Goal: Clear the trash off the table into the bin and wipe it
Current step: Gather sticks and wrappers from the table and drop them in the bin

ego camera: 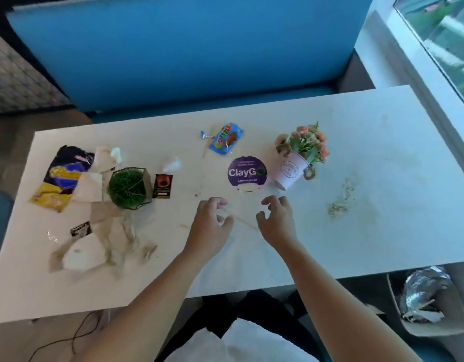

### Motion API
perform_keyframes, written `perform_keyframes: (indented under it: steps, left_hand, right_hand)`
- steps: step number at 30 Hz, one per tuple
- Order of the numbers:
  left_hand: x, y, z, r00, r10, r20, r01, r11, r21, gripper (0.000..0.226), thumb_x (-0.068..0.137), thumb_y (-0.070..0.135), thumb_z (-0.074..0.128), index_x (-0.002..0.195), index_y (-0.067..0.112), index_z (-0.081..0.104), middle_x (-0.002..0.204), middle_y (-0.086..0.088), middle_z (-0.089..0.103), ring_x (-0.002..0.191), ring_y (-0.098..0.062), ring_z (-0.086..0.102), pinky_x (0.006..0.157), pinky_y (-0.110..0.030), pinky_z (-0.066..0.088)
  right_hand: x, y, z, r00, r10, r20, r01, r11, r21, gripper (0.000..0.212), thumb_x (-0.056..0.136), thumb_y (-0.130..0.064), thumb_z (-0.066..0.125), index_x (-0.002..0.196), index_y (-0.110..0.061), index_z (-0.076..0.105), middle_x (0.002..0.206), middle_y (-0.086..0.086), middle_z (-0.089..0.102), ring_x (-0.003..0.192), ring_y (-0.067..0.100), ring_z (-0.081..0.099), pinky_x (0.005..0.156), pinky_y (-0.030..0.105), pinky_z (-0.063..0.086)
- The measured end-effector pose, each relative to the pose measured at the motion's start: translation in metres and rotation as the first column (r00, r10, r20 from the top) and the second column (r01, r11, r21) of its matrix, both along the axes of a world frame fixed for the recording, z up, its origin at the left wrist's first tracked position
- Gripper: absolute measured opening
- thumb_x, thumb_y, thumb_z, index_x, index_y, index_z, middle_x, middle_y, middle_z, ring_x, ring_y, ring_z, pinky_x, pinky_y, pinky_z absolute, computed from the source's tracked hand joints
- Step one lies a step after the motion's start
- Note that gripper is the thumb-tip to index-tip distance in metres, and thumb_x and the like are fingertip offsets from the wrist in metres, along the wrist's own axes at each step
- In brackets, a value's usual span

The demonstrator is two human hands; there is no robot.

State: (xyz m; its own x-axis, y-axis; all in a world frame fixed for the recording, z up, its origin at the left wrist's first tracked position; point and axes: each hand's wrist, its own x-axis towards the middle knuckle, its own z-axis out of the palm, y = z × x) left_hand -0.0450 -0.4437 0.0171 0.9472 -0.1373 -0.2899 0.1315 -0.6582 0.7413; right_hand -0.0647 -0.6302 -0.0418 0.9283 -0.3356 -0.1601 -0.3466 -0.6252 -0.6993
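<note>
Trash is scattered over the white table (382,158): a blue candy wrapper (225,138), a purple and yellow snack bag (63,176), crumpled white tissues (100,165), a small black and red packet (162,186), dirty crumpled napkins (103,244) and crumbs (340,199). A thin brown stick (245,222) lies near the front middle. My left hand (212,223) hovers over the stick's left end with fingers loosely curled. Just right of the stick, my right hand (276,220) is also loosely curled and holds nothing. A bin (434,327) with a foil bag inside stands on the floor at the lower right.
A green plant in a glass pot (129,188), a round purple ClayGo sign (246,172) and a pink flower pot (298,163) stand on the table. A blue bench (186,48) runs behind it, a window sill (408,61) along the right. A cable (76,335) lies on the floor.
</note>
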Motion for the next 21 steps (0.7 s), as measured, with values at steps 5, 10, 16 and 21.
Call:
perform_keyframes:
  steps: [5,10,16,21]
  left_hand:
    - [0.006,0.064,-0.005,0.999,0.019,-0.036,-0.018,1.000,0.018,0.033,0.095,0.023,0.066,0.125,0.029,0.054,0.122,0.004,0.050,0.088,-0.004,0.063,0.073,-0.008,0.039]
    - [0.007,0.094,-0.007,0.998,0.039,-0.058,-0.039,0.999,0.014,0.034,0.095,0.024,0.067,0.127,0.027,0.054,0.122,0.004,0.051,0.086,-0.002,0.061,0.072,-0.005,0.036]
    - [0.001,0.114,-0.008,0.993,0.098,-0.072,-0.100,0.995,-0.028,0.036,0.095,0.022,0.067,0.128,0.025,0.054,0.123,0.002,0.053,0.087,-0.005,0.061,0.077,-0.018,0.041]
    - [-0.001,0.127,-0.008,0.986,0.133,-0.101,-0.140,0.989,-0.057,0.035,0.095,0.023,0.066,0.128,0.025,0.055,0.119,0.004,0.056,0.085,-0.007,0.062,0.076,-0.021,0.044]
  right_hand:
    - [0.003,0.050,-0.013,0.963,0.181,-0.200,-0.228,0.942,-0.248,0.032,0.089,-0.011,0.066,0.120,-0.008,0.059,0.118,0.013,0.053,0.106,0.036,0.049,0.082,0.045,0.049]
    - [0.010,0.069,-0.010,0.918,0.268,-0.292,-0.373,0.833,-0.409,0.032,0.082,0.008,0.057,0.111,-0.005,0.054,0.106,0.013,0.057,0.099,0.034,0.053,0.069,0.035,0.035]
    - [0.019,0.076,-0.004,0.872,0.345,-0.348,-0.474,0.775,-0.418,0.023,0.086,0.004,0.062,0.102,-0.007,0.050,0.097,0.013,0.060,0.095,0.034,0.058,0.074,0.039,0.045]
    - [0.024,0.084,0.002,0.921,0.265,-0.286,-0.350,0.886,-0.304,0.022,0.079,0.009,0.057,0.093,-0.005,0.048,0.085,0.016,0.061,0.075,0.035,0.057,0.060,0.035,0.040]
